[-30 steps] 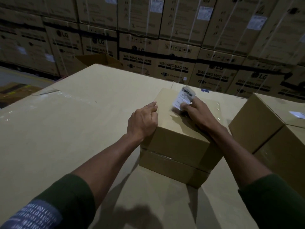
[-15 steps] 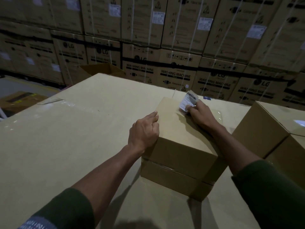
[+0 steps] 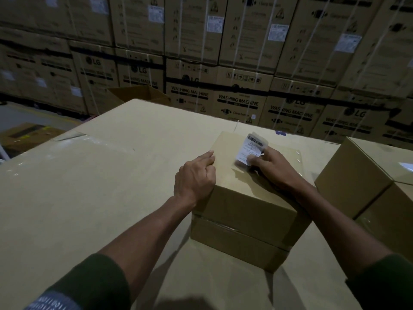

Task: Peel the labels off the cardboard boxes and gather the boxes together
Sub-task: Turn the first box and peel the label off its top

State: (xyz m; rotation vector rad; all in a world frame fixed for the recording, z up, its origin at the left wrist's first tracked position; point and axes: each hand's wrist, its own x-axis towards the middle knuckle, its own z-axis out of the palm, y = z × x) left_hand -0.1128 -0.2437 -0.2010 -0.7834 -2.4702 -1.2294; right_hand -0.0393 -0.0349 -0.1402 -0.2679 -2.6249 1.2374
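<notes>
A small brown cardboard box [image 3: 243, 204] stands on a wide cardboard surface [image 3: 93, 186] in front of me. My left hand [image 3: 194, 177] grips its left top edge, fingers curled over onto the top. My right hand [image 3: 272, 168] rests on the box top and pinches a white barcode label [image 3: 251, 148], which is curled up off the cardboard with only its lower end near the surface. A second, larger brown box [image 3: 357, 177] stands to the right, a small white label [image 3: 405, 166] on its top at the frame edge.
A wall of stacked washing machine cartons [image 3: 241, 63] rises behind the surface. An open cardboard box [image 3: 138, 95] sits beyond the far edge. Grey floor and a flattened carton [image 3: 26, 135] lie at the left.
The label has stayed lifted in my right hand's pinch, drawn slightly further back off the box top. My left hand keeps its hold on the box edge. The camera has tilted a little.
</notes>
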